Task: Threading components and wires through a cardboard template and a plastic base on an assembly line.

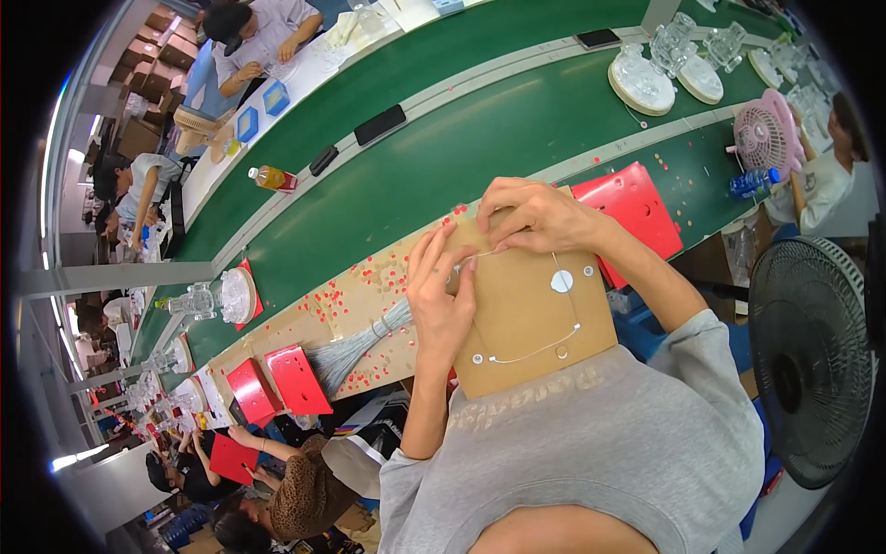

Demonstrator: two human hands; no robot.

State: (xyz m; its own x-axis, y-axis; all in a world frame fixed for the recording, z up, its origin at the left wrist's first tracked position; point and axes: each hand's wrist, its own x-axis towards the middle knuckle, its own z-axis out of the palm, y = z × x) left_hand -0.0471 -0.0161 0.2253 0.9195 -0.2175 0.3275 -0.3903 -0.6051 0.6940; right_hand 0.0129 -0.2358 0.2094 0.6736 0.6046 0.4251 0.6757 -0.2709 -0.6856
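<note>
A brown cardboard panel [526, 305] leans against my body at the table's edge. Thin white wire [540, 352] runs along its lower part, and small pale round pieces and a larger white disc [562, 281] sit on its face. At the panel's upper edge, my right hand [540, 217] pinches a length of thin white wire between bent fingers. My left hand [441, 291] is at the panel's upper left, thumb and fingertips closed on the same wire. Left of that hand lies a tied bundle of grey wires [365, 343].
Red sheets [637, 210] lie right of the panel, others [297, 379] at left. Red dots are scattered over the table. A green conveyor belt [425, 166] runs beyond, with clear glassware [641, 81]. A black fan [812, 360] stands at right. Several people work around.
</note>
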